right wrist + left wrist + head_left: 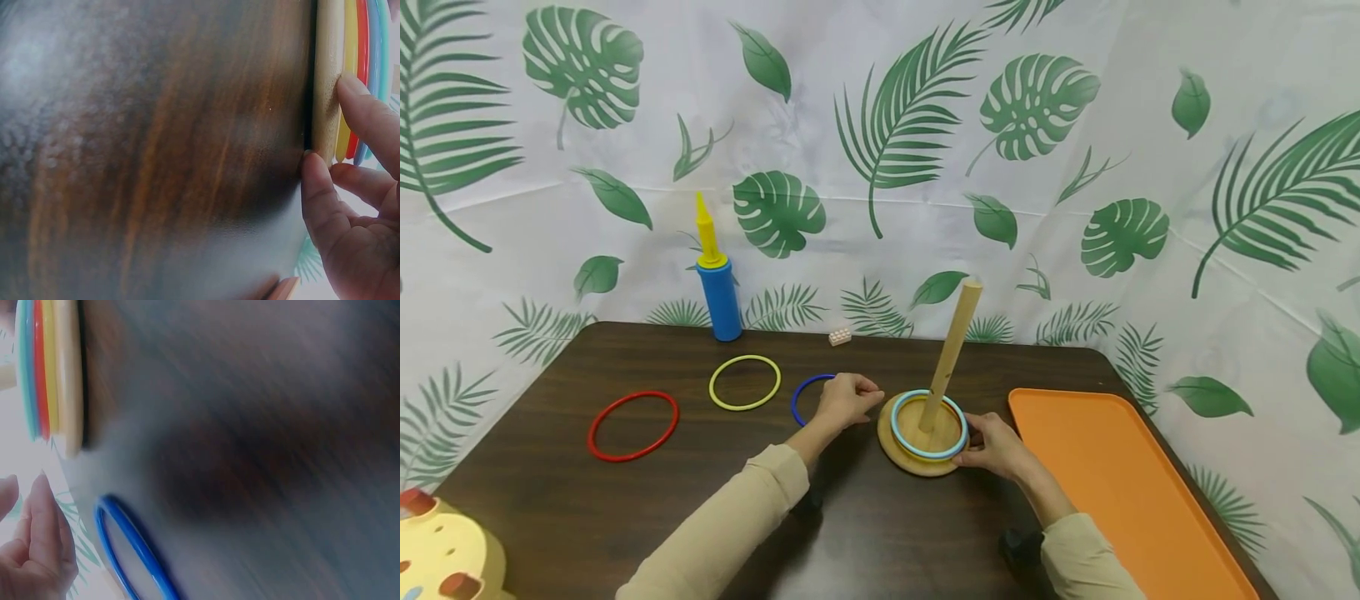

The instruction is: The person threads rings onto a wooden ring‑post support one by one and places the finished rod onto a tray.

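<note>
A round wooden base with an upright wooden peg stands right of the table's middle. Stacked around the peg are a yellow ring, a red ring, a blue ring and, on top, a light blue ring. My right hand holds the base's right edge, its fingertips at the rim beside the rings. Left of the base hovers my left hand, fingers loosely bent with nothing between them. Behind its wrist lies a loose dark blue ring, partly hidden.
A yellow ring and a red ring lie flat at the left. A blue and yellow hand pump and a small pink brick stand at the back. An orange tray lies right; a yellow toy stands front left.
</note>
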`<state>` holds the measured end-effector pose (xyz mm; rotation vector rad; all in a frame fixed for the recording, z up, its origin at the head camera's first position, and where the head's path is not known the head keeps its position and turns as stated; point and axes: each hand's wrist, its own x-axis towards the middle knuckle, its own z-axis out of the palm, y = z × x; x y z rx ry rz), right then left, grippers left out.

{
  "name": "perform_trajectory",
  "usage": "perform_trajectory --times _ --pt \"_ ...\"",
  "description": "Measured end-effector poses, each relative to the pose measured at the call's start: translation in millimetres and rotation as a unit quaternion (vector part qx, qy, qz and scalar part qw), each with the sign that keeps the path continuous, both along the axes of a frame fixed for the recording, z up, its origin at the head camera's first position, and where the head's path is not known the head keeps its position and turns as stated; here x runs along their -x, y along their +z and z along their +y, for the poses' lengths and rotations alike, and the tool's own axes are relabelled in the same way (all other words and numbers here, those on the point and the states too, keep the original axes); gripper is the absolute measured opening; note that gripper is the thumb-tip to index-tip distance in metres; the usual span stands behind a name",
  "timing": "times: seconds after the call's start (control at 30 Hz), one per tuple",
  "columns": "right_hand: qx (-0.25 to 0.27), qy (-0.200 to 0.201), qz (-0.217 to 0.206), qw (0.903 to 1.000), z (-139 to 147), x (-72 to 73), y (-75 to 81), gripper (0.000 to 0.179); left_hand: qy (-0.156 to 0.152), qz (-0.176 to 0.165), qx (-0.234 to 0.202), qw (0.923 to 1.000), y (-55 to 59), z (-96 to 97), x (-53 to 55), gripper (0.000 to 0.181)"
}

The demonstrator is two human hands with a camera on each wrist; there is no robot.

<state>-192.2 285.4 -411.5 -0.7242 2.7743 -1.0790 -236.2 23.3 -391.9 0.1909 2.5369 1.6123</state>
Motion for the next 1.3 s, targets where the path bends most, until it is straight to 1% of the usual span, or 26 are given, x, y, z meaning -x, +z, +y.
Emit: perform_trajectory --times 0.07,0.23,0.4,0.53,0.7,0.83,0.93,1.03,1.2,1.3 --pt "0.000 -0.002 -0.005 1.0000 0.1 -0.2 -0.3 0.059 0.003 -0.004 0.001 1.0000 0.2 -4.6 0.4 0.016" --pt "0.004 -0.001 -0.006 1.0000 -0.1 -0.5 -1.3 0.058 0.008 0.002 0.009 0.9999 0.3 -16.2 2.3 0.017" --pt "0.002 -0.002 0.000 1.0000 1.2 0.1 -1.5 0.058 0.031 -0.002 0.015 0.9994 3.4 -31.9 6.1 0.018" --pt "0.003 0.002 0.003 1.0000 1.3 0.5 -1.3 0.059 0.046 -0.011 0.014 0.9988 5.1 -50.0 9.7 0.021" --pt "0.008 0.001 -0.005 1.0000 0.6 -0.4 0.1 0.055 0.063 -0.025 0.018 0.9975 2.2 -72.6 14.1 0.023" --pt "0.009 0.002 -0.010 0.9999 -0.6 -1.3 1.4 0.054 0.084 -0.039 0.032 0.9952 -1.8 -85.2 15.8 0.025" --pt "0.004 0.005 -0.005 1.0000 -1.6 -1.7 1.7 0.054 0.094 -0.039 0.050 0.9936 -4.5 -90.3 16.9 0.027" --pt "0.000 0.002 -0.006 1.0000 -2.1 -2.0 2.2 0.053 0.095 -0.033 0.072 0.9923 -6.6 -92.6 18.1 0.030" --pt "-0.005 0.000 -0.011 0.9999 -1.3 -1.9 3.7 0.053 0.090 -0.016 0.139 0.9860 -9.2 -93.3 18.9 0.032" --pt "-0.005 0.002 -0.011 0.9999 -1.2 -1.3 4.1 0.054 0.086 -0.004 0.171 0.9814 -10.2 -93.0 18.5 0.033"
